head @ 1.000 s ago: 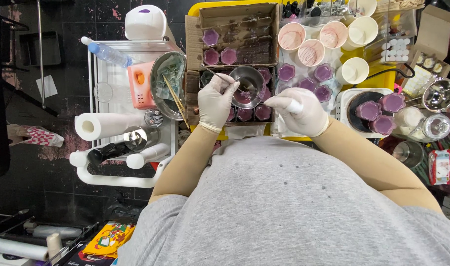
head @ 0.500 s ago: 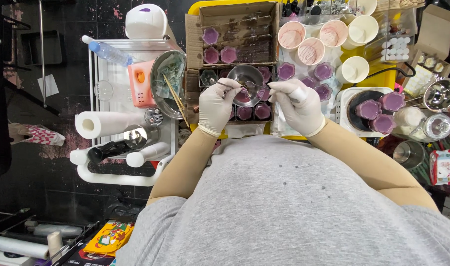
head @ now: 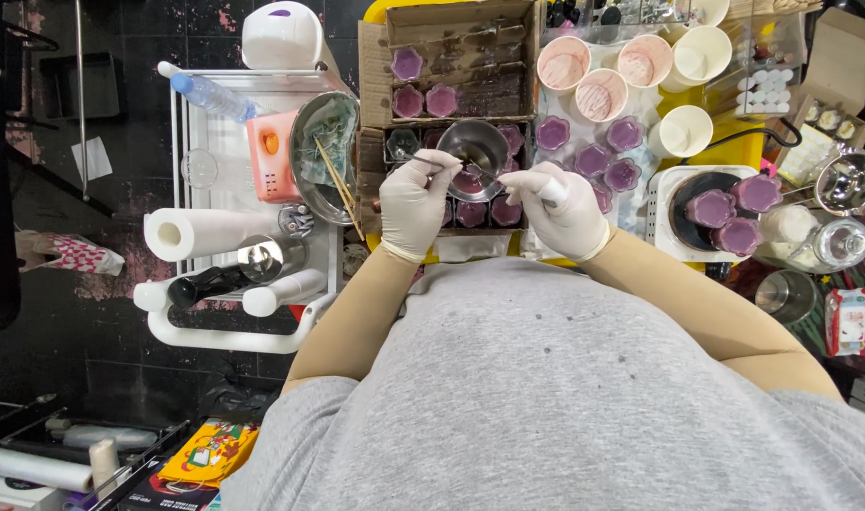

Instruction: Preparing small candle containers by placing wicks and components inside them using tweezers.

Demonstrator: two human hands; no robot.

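- My left hand, white glove, fingers pinched round sth thin – looks like a small stick – right at the 9 o'clock rim of the steel bowl. Can't tell what the thin piece is exactly.
- My right hand, also gloved, curled tight on a thin tool whose tip runs toward the bowl from 4 o'clock. Tool itself too slim to name.
- Bowl sits at 12 o'clock from both hands, between them, dark inside w/ a bit of purple at the bottom.
- Bowl rests over a brown tray holding purple molds; more purple ones just under my hands.
- At 1 o'clock from right hand: more flower-shaped purple molds on a white sheet, then paper cups w/ pinkish fill.
- At 3 o'clock: hotplate w/ a dark pan holding three purple pcs.
- At 9 o'clock from left hand: big steel dish w/ sticks lying in it, orange-pink device beside it.
- Further at 9 o'clock: white cart, paper roll, water bottle lying flat.
- Grey shirt fills the lower view, at 6 o'clock.
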